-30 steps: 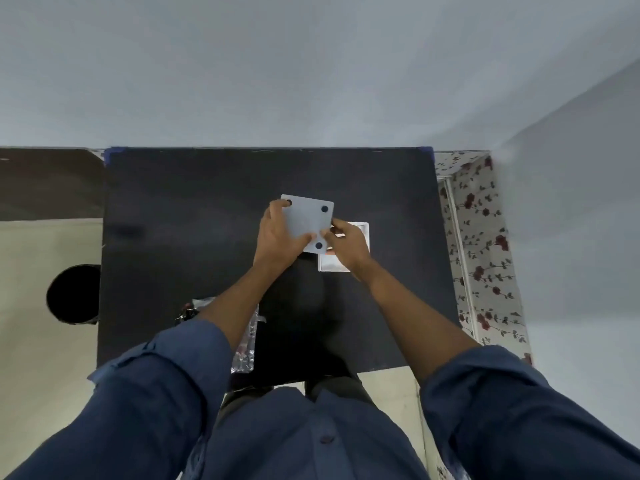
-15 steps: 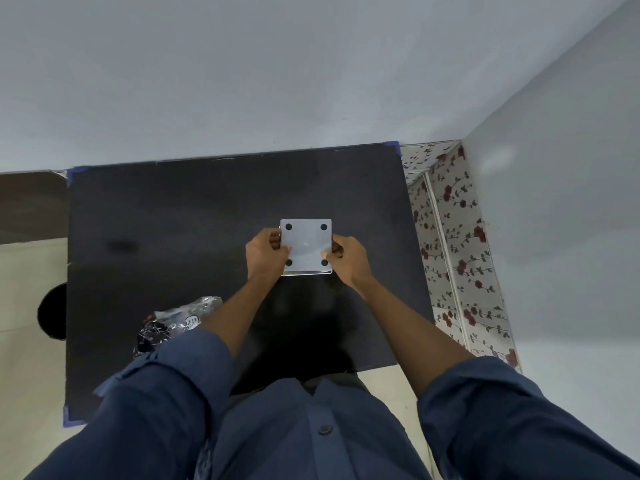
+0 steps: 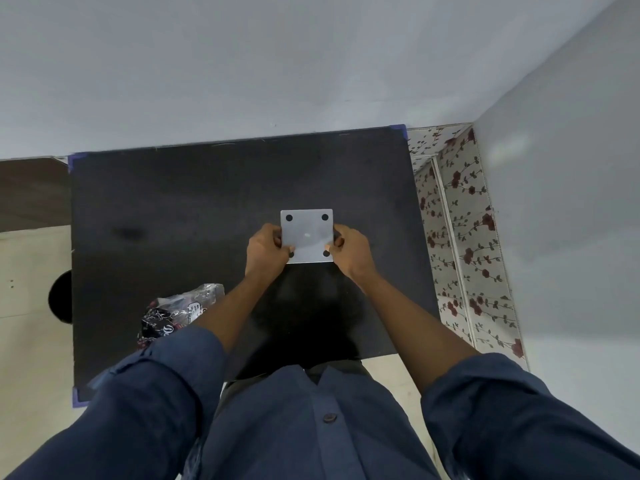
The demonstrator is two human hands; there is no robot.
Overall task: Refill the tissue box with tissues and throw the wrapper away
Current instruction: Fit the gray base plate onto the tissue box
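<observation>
A square white tissue box (image 3: 307, 235) stands upside down on the black table (image 3: 173, 216), its flat base plate with four black round feet facing up. My left hand (image 3: 266, 252) grips its left side and my right hand (image 3: 351, 252) grips its right side, thumbs on the plate's near corners. The crumpled clear wrapper (image 3: 176, 311) with dark print lies near the table's front left, partly behind my left sleeve. The tissues are hidden inside the box.
A round black bin (image 3: 60, 296) sits on the floor left of the table. A floral-patterned panel (image 3: 460, 237) runs along the table's right side. Grey walls close the back and right.
One second ago the plate was tilted and lifted off the box. It has since been set square on the box, and both hands now hold it at the sides.
</observation>
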